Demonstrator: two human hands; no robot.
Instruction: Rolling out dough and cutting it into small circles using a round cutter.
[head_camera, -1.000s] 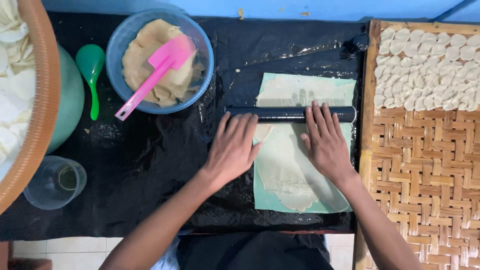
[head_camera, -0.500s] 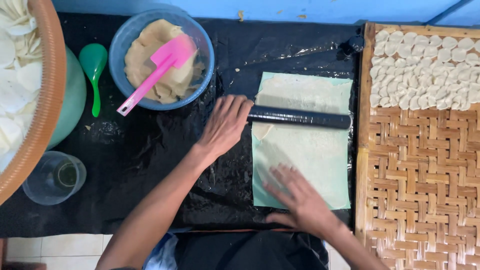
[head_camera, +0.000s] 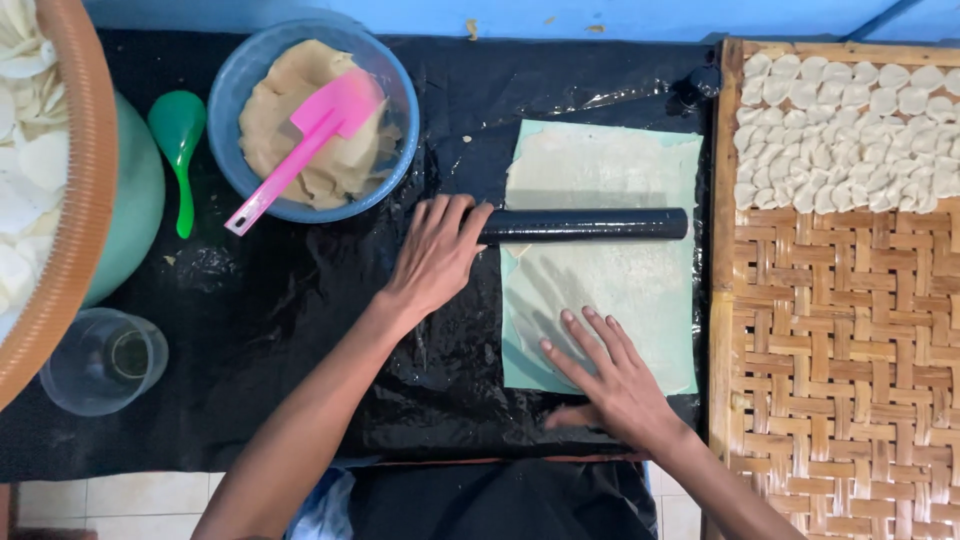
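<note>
A desk covered in black plastic sheet (head_camera: 300, 330) carries a pale green rectangular sheet of flattened dough (head_camera: 640, 300). The black cylindrical rolling pin (head_camera: 590, 225) lies across it. The left hand (head_camera: 435, 255) rests on its end, fingers together; the right hand (head_camera: 610, 375) presses the dough, fingers spread.

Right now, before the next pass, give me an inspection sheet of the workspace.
Surface: black plastic sheet, glossy and wrinkled, covering the work area.
Job's things: black roller lying across a thin dough sheet on a pale green mat.
Clutter: blue bowl of dough with a pink spatula; green spoon; clear cup; round basket of white pieces.
Hands: left hand on the roller's left end; right hand flat on the mat's lower part.
Cables: nothing seen.
Surroundings: woven bamboo tray with small dough rounds at its top; tiled floor below.
</note>
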